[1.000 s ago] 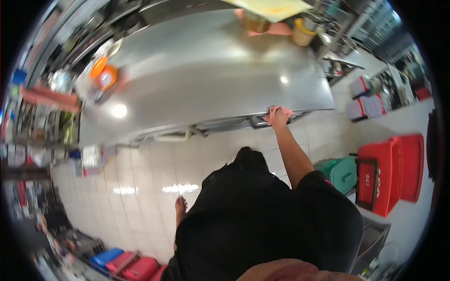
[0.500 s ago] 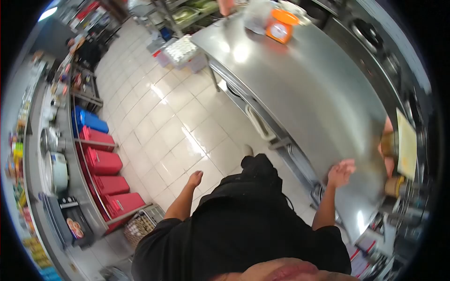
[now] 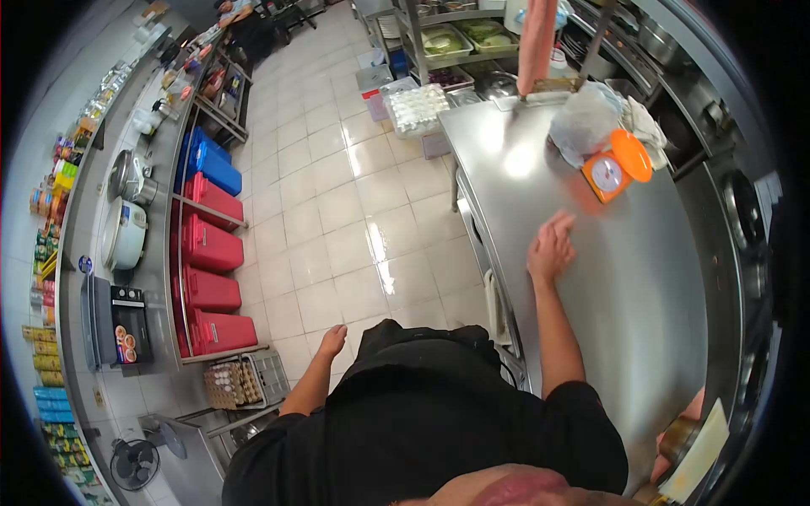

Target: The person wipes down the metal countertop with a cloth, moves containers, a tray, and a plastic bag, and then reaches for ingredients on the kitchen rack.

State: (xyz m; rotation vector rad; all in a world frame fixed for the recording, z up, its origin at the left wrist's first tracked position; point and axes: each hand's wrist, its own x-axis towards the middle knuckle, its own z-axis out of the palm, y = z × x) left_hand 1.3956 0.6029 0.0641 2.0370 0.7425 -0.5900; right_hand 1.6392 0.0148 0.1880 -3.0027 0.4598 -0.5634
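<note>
My right hand [image 3: 553,246] is raised over the left side of a steel worktable [image 3: 616,320], fingers loosely spread and holding nothing. Just beyond it stand an orange kitchen scale [image 3: 606,174] with a round dial and a clear plastic bag [image 3: 582,126] whose contents I cannot make out. Low at my left side, my left hand [image 3: 333,340] hangs above the tiled floor with its fingers curled in and no object showing. It touches nothing I can see.
A tiled aisle [image 3: 329,219] runs ahead. Red bins [image 3: 215,244] and a blue bin [image 3: 218,167] sit under the left counter, with a crate of eggs [image 3: 240,381] nearer. Egg trays [image 3: 415,105] stand by the table's far end. A person [image 3: 239,21] is far back.
I have moved forward along the table, so the scale and bag appear nearer. My right hand has shifted from the table's near end towards the scale. My left hand stays low, fingers curled.
</note>
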